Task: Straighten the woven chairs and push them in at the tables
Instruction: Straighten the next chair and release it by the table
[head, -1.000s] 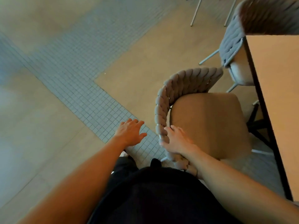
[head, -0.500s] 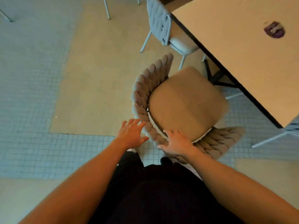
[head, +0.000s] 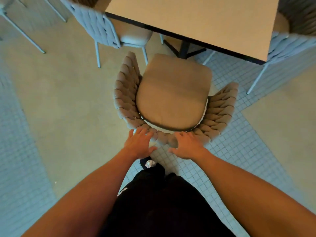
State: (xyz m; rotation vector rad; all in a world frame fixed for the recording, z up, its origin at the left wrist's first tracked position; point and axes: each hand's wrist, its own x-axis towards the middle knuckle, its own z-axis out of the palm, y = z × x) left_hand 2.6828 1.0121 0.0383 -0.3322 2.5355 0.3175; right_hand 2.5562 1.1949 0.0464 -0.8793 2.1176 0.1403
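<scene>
I am looking down at a floor laid in two finishes: smooth beige slabs and bands of small square grey-blue tiles that cut across it at angles. At the top of the view stands the worktop, a flat pale slab with a thin dark edge, carried on a dark metal pedestal base that shows below it.

The woven chair sits just short of the worktop, its seat front close to the edge but not under it. Its cushion is a smooth tan pad with rounded corners; the back is a curved band of thick, puffy braided cord that wraps the seat on both sides and behind.

My left hand lies with spread fingers on the rear left of the braided back, grip open and flat rather than curled around. My right hand rests beside it on the rear rim, fingers splayed too; I cannot tell whether the tips hook over the cord.

A grey woven chair with thin metal legs stands at the worktop's left side, partly tucked under, and another grey chair at the right is cut off by the frame. Dark trousers hide my feet, except one shoe tip.
</scene>
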